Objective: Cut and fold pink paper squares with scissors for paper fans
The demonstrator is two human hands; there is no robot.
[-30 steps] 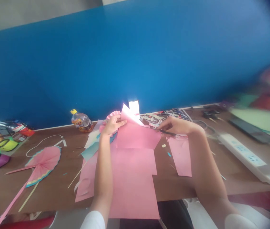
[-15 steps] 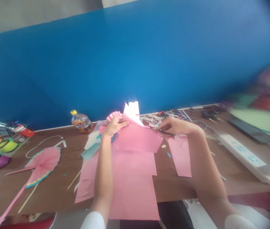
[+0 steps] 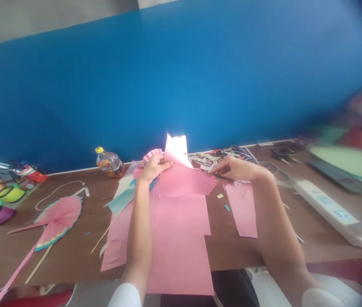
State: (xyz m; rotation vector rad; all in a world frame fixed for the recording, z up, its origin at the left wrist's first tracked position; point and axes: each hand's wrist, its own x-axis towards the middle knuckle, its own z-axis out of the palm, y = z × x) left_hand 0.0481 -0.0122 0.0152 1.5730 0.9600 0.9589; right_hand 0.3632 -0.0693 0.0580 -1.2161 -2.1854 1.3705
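My left hand (image 3: 155,169) pinches the left edge of a raised pink paper sheet (image 3: 185,181), thumb on top. One corner of that sheet curls up in front of a lit phone (image 3: 181,145). In my right hand (image 3: 230,167) are dark-bladed scissors (image 3: 217,175), their blades at the sheet's upper right edge. Below the raised sheet lie larger pink sheets (image 3: 179,247) that reach over the table's front edge. A separate tapered pink piece (image 3: 241,213) rests under my right hand. Behind my left hand stands a pleated pink paper fan (image 3: 152,154).
A pink fan with blue and yellow trim (image 3: 58,221) lies left on the brown table (image 3: 78,256). A drink bottle (image 3: 109,163) stands near the blue wall. Paper scraps (image 3: 206,160) pile at the back. A white power strip (image 3: 324,209) and a dark flat device (image 3: 337,175) sit right.
The raised pink sheet has shifted slightly upward, its lower edge now higher over the sheets beneath. Both hands stay almost in place, still on the paper and scissors.
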